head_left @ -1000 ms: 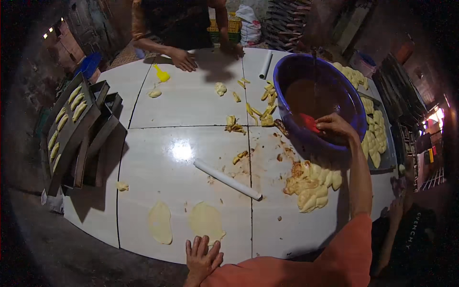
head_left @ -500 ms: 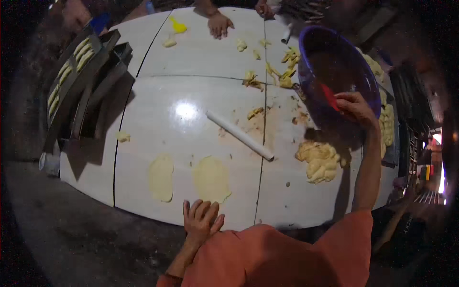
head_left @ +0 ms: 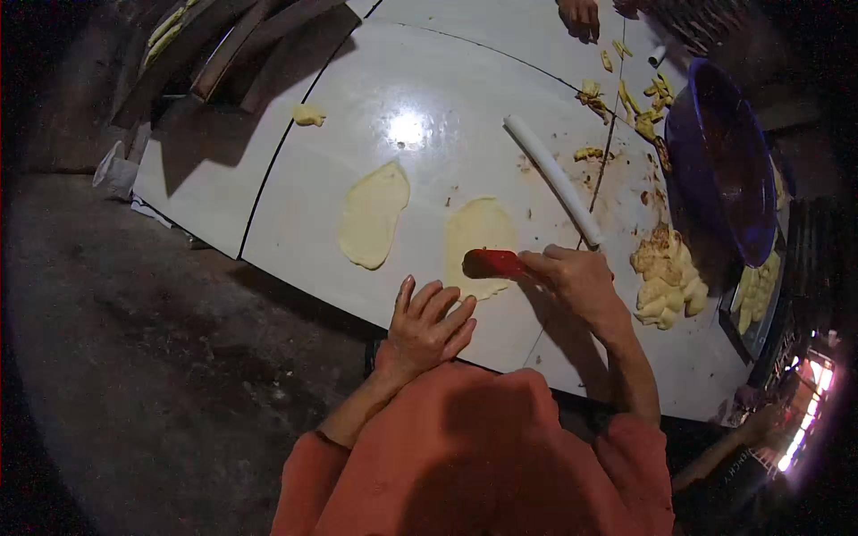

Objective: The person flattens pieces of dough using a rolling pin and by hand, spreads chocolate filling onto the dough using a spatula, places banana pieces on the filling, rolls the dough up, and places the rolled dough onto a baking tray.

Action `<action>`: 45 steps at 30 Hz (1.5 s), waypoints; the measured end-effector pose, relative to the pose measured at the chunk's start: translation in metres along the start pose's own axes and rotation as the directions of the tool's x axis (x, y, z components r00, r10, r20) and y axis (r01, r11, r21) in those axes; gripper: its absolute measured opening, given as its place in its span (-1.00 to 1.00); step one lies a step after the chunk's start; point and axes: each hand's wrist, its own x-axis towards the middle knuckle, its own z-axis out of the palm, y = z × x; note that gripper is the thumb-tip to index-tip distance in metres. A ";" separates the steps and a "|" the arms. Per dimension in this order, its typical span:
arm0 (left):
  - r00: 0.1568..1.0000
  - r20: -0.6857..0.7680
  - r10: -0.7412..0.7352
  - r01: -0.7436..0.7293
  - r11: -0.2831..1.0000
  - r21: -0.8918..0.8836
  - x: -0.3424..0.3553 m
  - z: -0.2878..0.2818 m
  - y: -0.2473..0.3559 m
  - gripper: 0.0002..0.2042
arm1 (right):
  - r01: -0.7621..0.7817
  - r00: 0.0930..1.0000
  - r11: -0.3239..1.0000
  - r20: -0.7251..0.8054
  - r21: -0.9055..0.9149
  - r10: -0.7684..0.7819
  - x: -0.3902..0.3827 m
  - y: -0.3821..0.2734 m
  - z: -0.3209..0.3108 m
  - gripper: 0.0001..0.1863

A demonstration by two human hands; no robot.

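Note:
My right hand (head_left: pixel 576 281) grips a red scoop (head_left: pixel 508 262) with a dark brown filling on its blade. The blade is over a flattened oval of pale dough (head_left: pixel 483 222), covering part of its lower half. My left hand (head_left: pixel 431 323) is open, fingers spread, at the table's near edge just below that dough. It appears to hold nothing. A second flattened piece of dough (head_left: pixel 374 217) lies to the left. Beyond my right hand, a white rolling pin (head_left: pixel 552 181) rests at a slant on the table.
A big purple basin (head_left: pixel 679 147) with brown contents stands at the right. Close to it are a filling-smeared dough lump (head_left: pixel 666 281) and yellow scraps (head_left: pixel 643 121). Dark metal trays (head_left: pixel 228 58) stand far left, near a small dough bit (head_left: pixel 309 115). Another person's hand (head_left: pixel 579 18) is at the far edge.
My right hand has brought the red scoop from the basin leftward and nearer, over the right-hand dough oval. My left hand stays by the table edge. The view has shifted and tilted.

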 end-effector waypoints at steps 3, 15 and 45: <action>1.000 -0.004 0.008 -0.008 1.000 0.025 0.001 -0.003 0.001 -0.63 | 0.027 0.988 0.994 -0.146 -0.103 -0.042 -0.002 -0.008 0.000 -0.73; 1.000 -0.012 -0.016 0.017 1.000 0.005 0.003 -0.006 0.001 -0.67 | -0.061 0.937 0.995 -0.348 -0.084 0.028 -0.019 -0.028 0.009 -0.73; 0.999 0.046 -0.020 0.018 0.999 0.043 0.002 -0.004 0.001 -0.71 | -0.369 0.348 0.684 -0.588 0.630 0.730 -0.057 0.206 -0.134 -0.55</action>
